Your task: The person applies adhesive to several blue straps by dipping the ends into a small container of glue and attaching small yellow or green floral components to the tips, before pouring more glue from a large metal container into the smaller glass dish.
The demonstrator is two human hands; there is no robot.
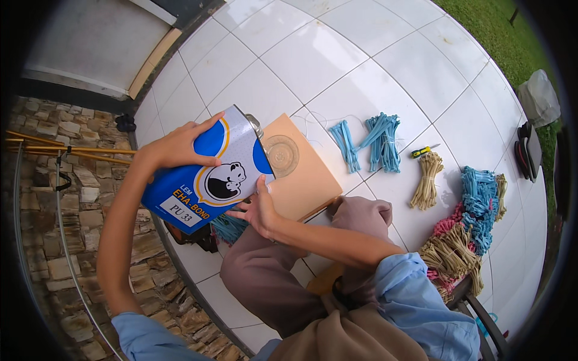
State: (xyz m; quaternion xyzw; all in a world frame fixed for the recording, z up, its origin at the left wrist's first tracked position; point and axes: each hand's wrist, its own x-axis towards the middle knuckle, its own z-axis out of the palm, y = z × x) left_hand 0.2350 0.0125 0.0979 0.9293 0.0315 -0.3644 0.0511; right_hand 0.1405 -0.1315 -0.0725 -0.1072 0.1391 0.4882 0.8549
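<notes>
A large rectangular metal can (232,144), blue and silver with a round animal emblem, is held tilted to the right in both my hands. My left hand (174,143) is wrapped over its upper left side, thumb across the printed face. Against the lower right side, my right hand (260,212) has its thumb on the face and its fingers at the can's edge. The can's top, with a metal ring or handle (254,124), leans toward a shallow round clear dish (282,154). Under the dish lies a flat peach-coloured board (313,174). No stream of liquid is visible.
Blue bundles (383,143), a beige bundle (426,180) and a yellow-black screwdriver (424,151) lie on white tiles right of the board. A mixed pile (454,246) sits farther right. Stone paving (78,240) and thin poles (90,153) are at left.
</notes>
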